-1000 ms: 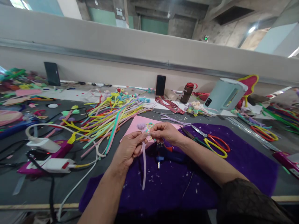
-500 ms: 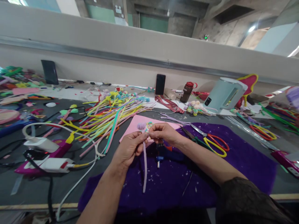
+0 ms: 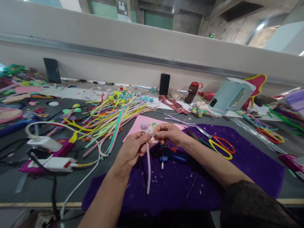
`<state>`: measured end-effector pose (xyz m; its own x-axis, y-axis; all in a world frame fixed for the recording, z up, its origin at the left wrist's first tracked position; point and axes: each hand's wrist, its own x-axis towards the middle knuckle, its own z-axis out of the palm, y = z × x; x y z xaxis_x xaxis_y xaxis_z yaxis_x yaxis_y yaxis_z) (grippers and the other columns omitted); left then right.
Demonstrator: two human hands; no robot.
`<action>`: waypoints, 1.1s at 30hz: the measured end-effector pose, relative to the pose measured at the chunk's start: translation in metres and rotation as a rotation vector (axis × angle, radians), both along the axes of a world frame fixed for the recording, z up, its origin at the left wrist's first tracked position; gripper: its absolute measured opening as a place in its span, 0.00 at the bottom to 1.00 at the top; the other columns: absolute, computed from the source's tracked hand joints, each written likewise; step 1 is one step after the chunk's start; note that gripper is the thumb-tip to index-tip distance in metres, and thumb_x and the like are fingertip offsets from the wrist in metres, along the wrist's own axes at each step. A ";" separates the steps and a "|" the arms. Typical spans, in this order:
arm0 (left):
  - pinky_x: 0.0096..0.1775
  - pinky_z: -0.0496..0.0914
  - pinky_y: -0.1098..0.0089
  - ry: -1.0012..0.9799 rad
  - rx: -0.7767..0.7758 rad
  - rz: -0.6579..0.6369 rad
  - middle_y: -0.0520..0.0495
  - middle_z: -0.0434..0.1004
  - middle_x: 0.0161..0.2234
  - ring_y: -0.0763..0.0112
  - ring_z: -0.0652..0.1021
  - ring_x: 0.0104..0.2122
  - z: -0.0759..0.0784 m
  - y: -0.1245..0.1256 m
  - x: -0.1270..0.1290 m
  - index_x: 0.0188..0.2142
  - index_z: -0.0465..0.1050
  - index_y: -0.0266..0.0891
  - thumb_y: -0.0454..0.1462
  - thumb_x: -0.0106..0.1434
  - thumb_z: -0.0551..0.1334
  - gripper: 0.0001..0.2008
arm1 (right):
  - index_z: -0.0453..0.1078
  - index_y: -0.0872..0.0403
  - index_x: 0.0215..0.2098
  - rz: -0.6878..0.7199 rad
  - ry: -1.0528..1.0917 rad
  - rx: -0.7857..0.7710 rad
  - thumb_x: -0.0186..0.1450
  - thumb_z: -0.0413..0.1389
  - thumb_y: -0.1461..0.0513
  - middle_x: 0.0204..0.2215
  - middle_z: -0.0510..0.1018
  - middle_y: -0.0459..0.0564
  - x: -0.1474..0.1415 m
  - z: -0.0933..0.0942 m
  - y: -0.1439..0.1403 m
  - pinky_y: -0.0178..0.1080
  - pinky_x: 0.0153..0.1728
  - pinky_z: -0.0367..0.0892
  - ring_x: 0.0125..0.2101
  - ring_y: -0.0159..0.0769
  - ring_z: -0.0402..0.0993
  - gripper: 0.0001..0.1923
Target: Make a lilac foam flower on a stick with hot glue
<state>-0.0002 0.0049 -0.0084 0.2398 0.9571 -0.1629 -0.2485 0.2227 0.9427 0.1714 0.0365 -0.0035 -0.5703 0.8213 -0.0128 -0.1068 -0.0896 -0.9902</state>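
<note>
My left hand (image 3: 134, 148) pinches a lavender pipe cleaner (image 3: 148, 171) between thumb and forefinger, and its long tail hangs straight down below the fingers. A fluffy lavender tuft (image 3: 143, 126) rises just above that hand. Close against the left fingertips, my right hand (image 3: 167, 134) is closed in a pinch on the same small work; what exactly lies between its fingertips is mostly hidden. Beneath both hands lie a pink sheet (image 3: 134, 126) and a purple cloth (image 3: 175, 190). A blue-handled tool (image 3: 175, 157) rests on the cloth under my right wrist.
Scissors with red and yellow handles (image 3: 220, 147) lie right of my forearm. A heap of coloured pipe cleaners (image 3: 111, 123) spreads at left, near a magenta power strip (image 3: 63, 148) with cables. Behind stand a phone (image 3: 164, 84), a brown bottle (image 3: 191, 92) and a pale blue kettle (image 3: 231, 95).
The whole view has shifted slightly. Both hands keep their pinch at nearly the same spot, with the right fingertips a little closer to the left thumb.
</note>
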 end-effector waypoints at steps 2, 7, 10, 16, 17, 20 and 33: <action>0.10 0.50 0.81 -0.024 0.004 0.021 0.56 0.66 0.13 0.87 0.58 0.08 -0.001 0.001 0.000 0.21 0.67 0.33 0.41 0.47 0.67 0.13 | 0.70 0.57 0.30 -0.016 -0.019 0.013 0.53 0.61 0.60 0.20 0.73 0.41 0.000 0.000 -0.001 0.24 0.13 0.54 0.15 0.21 0.66 0.09; 0.10 0.51 0.80 -0.054 0.004 0.016 0.57 0.62 0.09 0.84 0.58 0.07 -0.004 0.002 0.000 0.21 0.69 0.33 0.41 0.48 0.67 0.12 | 0.69 0.57 0.28 0.008 -0.053 0.024 0.55 0.59 0.61 0.17 0.70 0.40 0.001 -0.002 -0.002 0.25 0.13 0.54 0.14 0.21 0.64 0.07; 0.10 0.51 0.81 -0.079 0.008 0.030 0.55 0.65 0.11 0.84 0.60 0.08 -0.005 0.002 0.001 0.23 0.70 0.33 0.40 0.48 0.67 0.12 | 0.68 0.58 0.28 0.060 -0.078 0.010 0.56 0.59 0.60 0.16 0.70 0.40 0.001 -0.003 -0.003 0.26 0.13 0.54 0.13 0.22 0.63 0.08; 0.12 0.57 0.82 -0.067 0.006 0.009 0.53 0.70 0.15 0.84 0.66 0.11 -0.002 -0.001 0.002 0.25 0.72 0.32 0.39 0.49 0.67 0.11 | 0.67 0.58 0.27 0.038 -0.074 -0.023 0.57 0.59 0.58 0.16 0.69 0.40 0.002 -0.006 -0.002 0.26 0.12 0.50 0.12 0.21 0.60 0.10; 0.13 0.57 0.83 -0.063 0.009 0.004 0.52 0.71 0.16 0.84 0.66 0.11 -0.001 -0.001 0.001 0.26 0.72 0.31 0.38 0.49 0.67 0.10 | 0.67 0.57 0.27 0.030 -0.077 -0.025 0.57 0.59 0.58 0.15 0.69 0.40 0.002 -0.006 -0.001 0.26 0.11 0.49 0.12 0.21 0.59 0.10; 0.13 0.58 0.83 -0.067 0.022 -0.022 0.51 0.73 0.19 0.84 0.67 0.12 0.000 -0.001 -0.001 0.30 0.74 0.32 0.37 0.50 0.66 0.10 | 0.66 0.57 0.26 0.024 -0.089 -0.023 0.56 0.59 0.58 0.14 0.68 0.40 0.003 -0.006 0.000 0.26 0.11 0.49 0.12 0.22 0.59 0.10; 0.17 0.64 0.84 -0.153 0.006 0.006 0.50 0.75 0.24 0.83 0.72 0.18 0.000 -0.001 -0.003 0.37 0.74 0.34 0.33 0.50 0.66 0.12 | 0.68 0.57 0.26 -0.026 -0.103 0.073 0.56 0.59 0.60 0.17 0.69 0.40 0.007 0.005 -0.003 0.27 0.14 0.52 0.14 0.22 0.63 0.08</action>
